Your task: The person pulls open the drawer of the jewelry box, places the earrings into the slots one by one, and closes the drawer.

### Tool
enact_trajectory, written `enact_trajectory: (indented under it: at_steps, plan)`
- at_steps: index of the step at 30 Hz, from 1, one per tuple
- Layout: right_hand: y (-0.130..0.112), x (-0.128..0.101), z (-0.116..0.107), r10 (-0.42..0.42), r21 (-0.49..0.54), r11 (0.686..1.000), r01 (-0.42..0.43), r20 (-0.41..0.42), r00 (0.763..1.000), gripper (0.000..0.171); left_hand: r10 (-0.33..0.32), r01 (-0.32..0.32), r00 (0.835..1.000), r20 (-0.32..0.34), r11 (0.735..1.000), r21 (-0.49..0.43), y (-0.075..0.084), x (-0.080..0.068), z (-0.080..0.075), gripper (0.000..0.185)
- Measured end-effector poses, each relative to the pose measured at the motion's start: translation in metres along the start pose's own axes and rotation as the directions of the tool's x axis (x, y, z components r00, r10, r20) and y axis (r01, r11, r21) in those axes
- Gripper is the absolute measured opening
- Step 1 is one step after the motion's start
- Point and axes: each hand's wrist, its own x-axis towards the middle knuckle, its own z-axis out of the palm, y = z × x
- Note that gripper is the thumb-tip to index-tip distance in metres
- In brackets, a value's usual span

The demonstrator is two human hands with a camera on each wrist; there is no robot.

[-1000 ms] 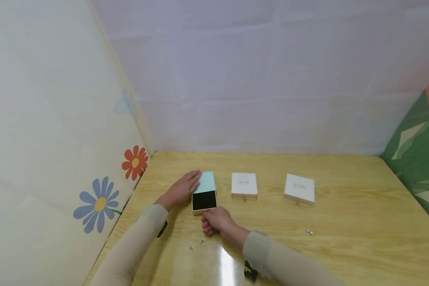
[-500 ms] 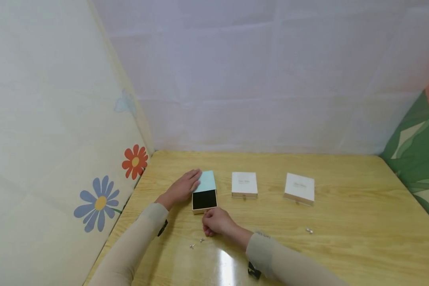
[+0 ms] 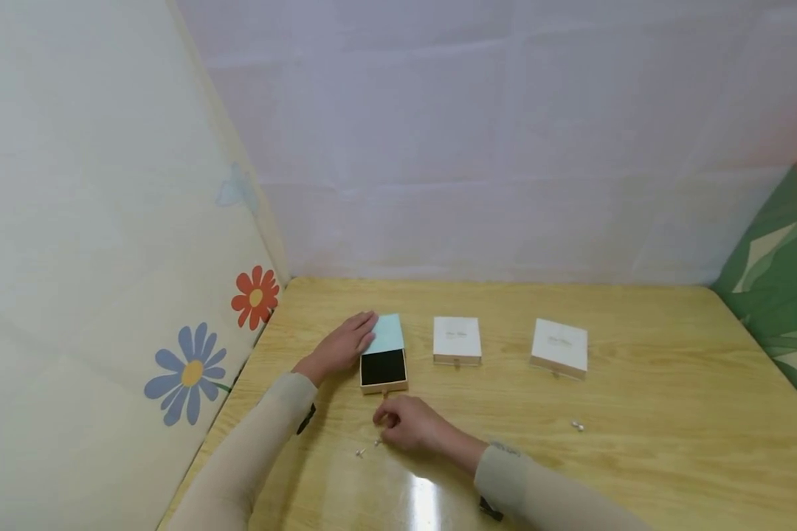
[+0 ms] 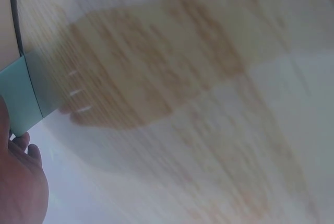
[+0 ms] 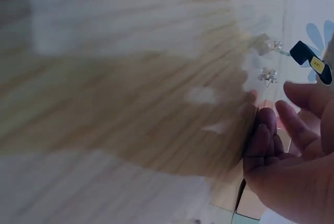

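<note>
Left hand (image 3: pixel 342 345) flat on teal box (image 3: pixel 384 333), fingers straight. Right hand (image 3: pixel 408 424) at 6 o'clock of its open drawer (image 3: pixel 382 367), fingers loosely curled, empty, beside earrings (image 3: pixel 369 446) on counter (image 3: pixel 637 413).

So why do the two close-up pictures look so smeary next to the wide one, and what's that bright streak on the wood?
Head view: sharp and evenly lit; the streak is lamp glare on the glossy table near the right hand. Left wrist view: wood grain motion-blurred, washed pale at the lower right, teal box crisper. Right wrist view: table smeared, earrings fairly clear.
</note>
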Motion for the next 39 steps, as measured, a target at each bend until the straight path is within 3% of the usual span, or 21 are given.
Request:
enact_trajectory:
  at_steps: [7,18,24,31,39]
  plan:
    - [0.0021,-0.0085,0.0003,-0.034,-0.065,0.997,0.036,0.029,0.999,0.039,0.015,-0.015,1.0,0.005,1.0,0.016,0.0009,0.0015,0.0011,0.056]
    - [0.0099,-0.0077,0.0068,-0.131,-0.169,0.977,0.132,0.02,0.991,0.027,0.005,-0.005,1.0,0.008,1.0,0.007,-0.0066,0.0019,0.009,0.057]
    - [0.0081,-0.0072,0.0064,-0.176,-0.219,0.96,0.175,0.016,0.984,0.02,-0.027,0.027,0.999,0.043,1.0,0.004,0.0003,0.0006,0.0014,0.057]
    - [0.0085,-0.0049,0.0061,-0.191,-0.244,0.951,0.19,0.019,0.981,0.014,0.051,-0.051,0.999,-0.003,0.998,0.033,-0.0024,0.0003,0.0041,0.055]
    - [0.0051,-0.0051,0.0021,-0.209,-0.297,0.933,0.203,0.011,0.978,0.009,0.04,-0.04,0.999,0.004,0.998,0.051,-0.0006,0.0017,0.0024,0.055]
